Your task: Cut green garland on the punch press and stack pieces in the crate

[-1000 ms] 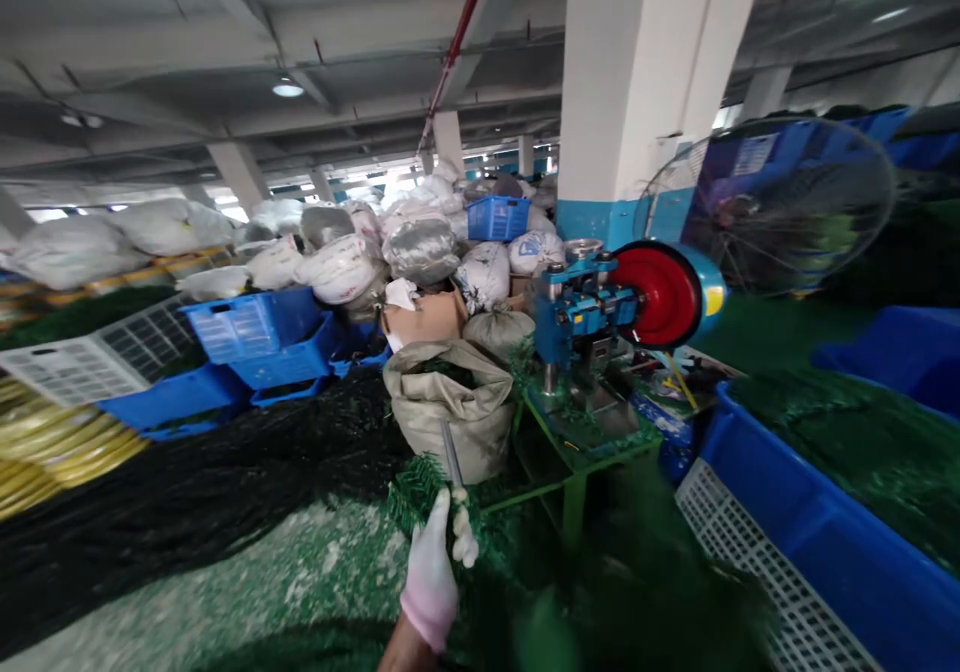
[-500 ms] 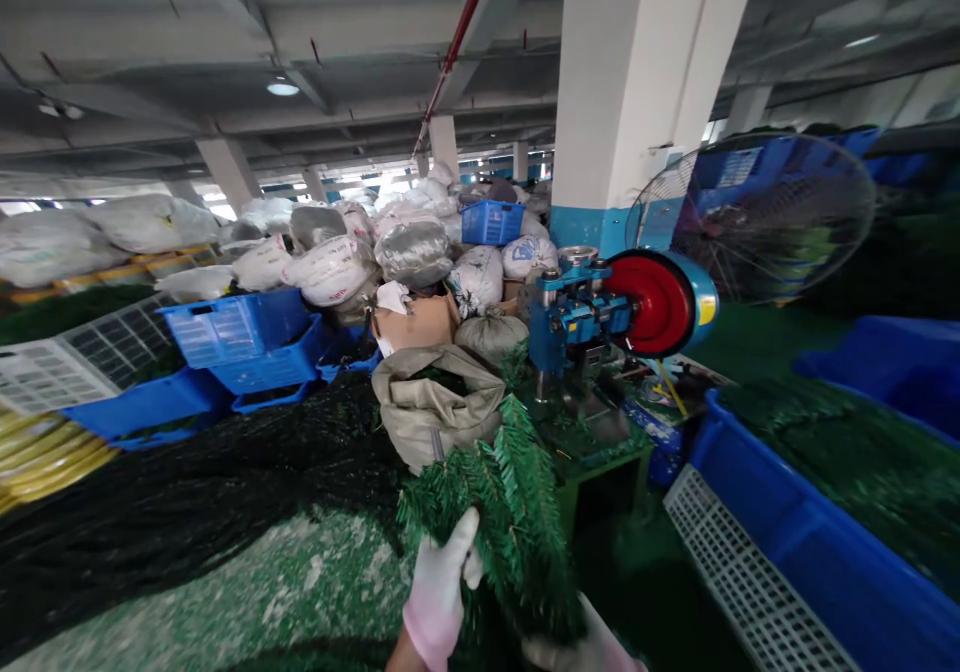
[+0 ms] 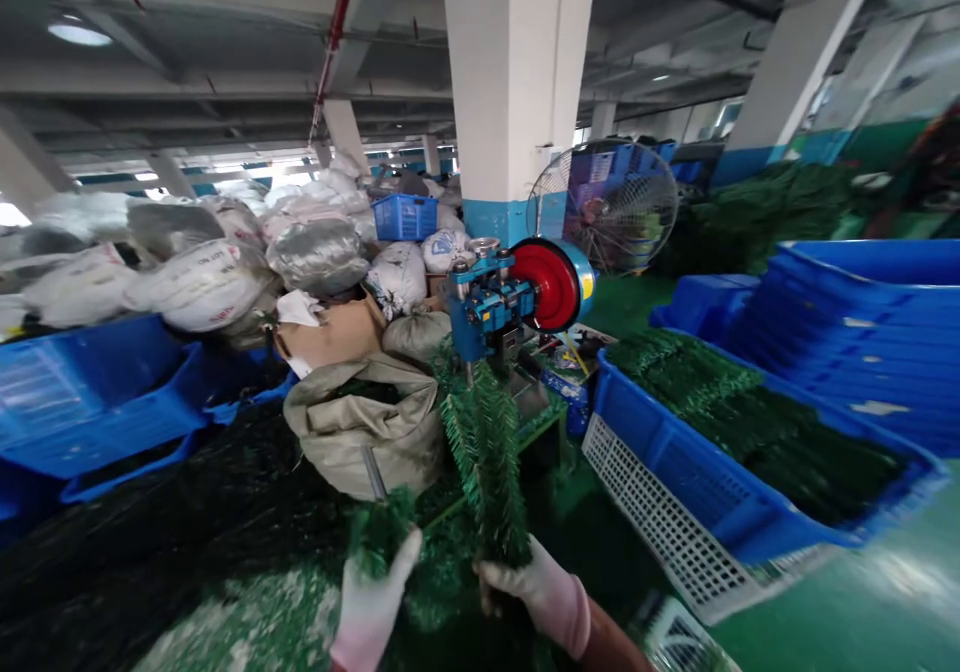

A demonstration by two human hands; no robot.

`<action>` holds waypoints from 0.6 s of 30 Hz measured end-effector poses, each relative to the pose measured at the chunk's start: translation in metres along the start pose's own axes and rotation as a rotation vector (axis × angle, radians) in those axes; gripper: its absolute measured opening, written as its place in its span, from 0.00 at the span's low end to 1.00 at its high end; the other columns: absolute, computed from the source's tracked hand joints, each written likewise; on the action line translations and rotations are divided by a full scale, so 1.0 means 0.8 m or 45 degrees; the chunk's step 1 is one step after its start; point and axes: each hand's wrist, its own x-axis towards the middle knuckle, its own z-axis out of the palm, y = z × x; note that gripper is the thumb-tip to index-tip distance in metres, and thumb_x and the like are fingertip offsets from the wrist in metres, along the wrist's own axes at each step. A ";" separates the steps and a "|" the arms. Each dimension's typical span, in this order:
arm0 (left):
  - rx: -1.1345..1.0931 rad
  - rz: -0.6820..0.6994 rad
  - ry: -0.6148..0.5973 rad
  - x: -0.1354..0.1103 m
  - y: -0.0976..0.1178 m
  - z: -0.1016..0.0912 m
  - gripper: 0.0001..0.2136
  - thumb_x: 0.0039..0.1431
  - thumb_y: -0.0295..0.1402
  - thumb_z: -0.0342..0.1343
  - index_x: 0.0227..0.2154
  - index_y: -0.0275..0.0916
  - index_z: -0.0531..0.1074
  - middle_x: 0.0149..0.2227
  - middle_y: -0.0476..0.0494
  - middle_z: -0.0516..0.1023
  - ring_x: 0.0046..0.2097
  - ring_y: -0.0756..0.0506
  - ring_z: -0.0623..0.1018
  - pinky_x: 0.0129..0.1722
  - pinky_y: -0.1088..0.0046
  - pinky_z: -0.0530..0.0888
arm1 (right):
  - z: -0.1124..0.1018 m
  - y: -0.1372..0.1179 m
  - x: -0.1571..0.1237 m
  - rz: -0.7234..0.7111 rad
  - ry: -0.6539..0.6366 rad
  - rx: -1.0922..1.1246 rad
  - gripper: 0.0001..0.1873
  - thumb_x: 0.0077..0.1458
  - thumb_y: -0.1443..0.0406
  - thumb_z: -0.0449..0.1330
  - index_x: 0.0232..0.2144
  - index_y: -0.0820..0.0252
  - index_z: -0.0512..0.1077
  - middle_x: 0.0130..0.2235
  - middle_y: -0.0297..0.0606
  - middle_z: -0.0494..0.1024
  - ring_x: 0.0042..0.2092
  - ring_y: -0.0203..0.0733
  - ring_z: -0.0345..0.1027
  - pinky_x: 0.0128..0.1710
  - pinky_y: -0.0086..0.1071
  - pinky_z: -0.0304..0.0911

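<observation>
The right hand (image 3: 532, 592), in a pale pink glove, is closed around the lower end of a long artificial pine branch (image 3: 484, 462), which stands nearly upright in front of the person. The left hand (image 3: 367, 602), gloved alike, is well apart from it, beside a short green sprig (image 3: 382, 537); whether it clamps the sprig is hard to tell. Gripping the branch this low seems sound, since it leaves the needles free, and keeping the sprig clear should prevent snagging.

Below the hands lie pale green scraps (image 3: 247, 622). To the left is dark netting (image 3: 172, 502), and ahead a tan sack (image 3: 360, 432) slumps open. Past the branch, a blue press (image 3: 480, 302) with a red flywheel (image 3: 547, 287) sits on a green bench (image 3: 540, 427). To the right, a blue crate (image 3: 660, 442) holds green garland (image 3: 750, 432), with a white grid panel (image 3: 652, 512) along its near edge. Farther back stand stacked crates (image 3: 862, 337), a fan (image 3: 607, 207), a pillar (image 3: 510, 82) and white sacks (image 3: 202, 287).
</observation>
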 end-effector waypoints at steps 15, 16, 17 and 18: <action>0.224 -0.069 0.079 -0.039 0.018 0.036 0.13 0.44 0.44 0.69 0.18 0.44 0.73 0.25 0.42 0.80 0.42 0.33 0.82 0.56 0.50 0.74 | 0.044 -0.022 0.016 -0.248 -0.014 0.027 0.27 0.45 0.46 0.72 0.36 0.63 0.80 0.29 0.38 0.78 0.32 0.41 0.69 0.37 0.35 0.67; 0.227 -0.087 0.046 -0.041 0.016 0.035 0.15 0.46 0.45 0.68 0.16 0.44 0.71 0.22 0.44 0.78 0.37 0.34 0.82 0.52 0.51 0.76 | 0.045 -0.022 0.014 -0.254 -0.016 0.048 0.26 0.47 0.46 0.71 0.35 0.64 0.79 0.28 0.39 0.77 0.32 0.41 0.69 0.36 0.35 0.67; 0.228 -0.110 0.001 -0.043 0.014 0.034 0.16 0.47 0.45 0.67 0.15 0.45 0.70 0.19 0.45 0.75 0.32 0.36 0.80 0.47 0.53 0.78 | 0.048 -0.022 0.012 -0.255 -0.024 0.068 0.25 0.48 0.46 0.71 0.33 0.64 0.79 0.27 0.39 0.77 0.31 0.41 0.69 0.35 0.35 0.66; 0.222 -0.129 -0.034 -0.044 0.012 0.034 0.17 0.48 0.46 0.66 0.14 0.45 0.69 0.17 0.47 0.73 0.28 0.38 0.78 0.43 0.54 0.78 | 0.050 -0.021 0.010 -0.256 -0.024 0.090 0.25 0.49 0.46 0.70 0.32 0.64 0.79 0.27 0.39 0.77 0.31 0.41 0.69 0.34 0.35 0.65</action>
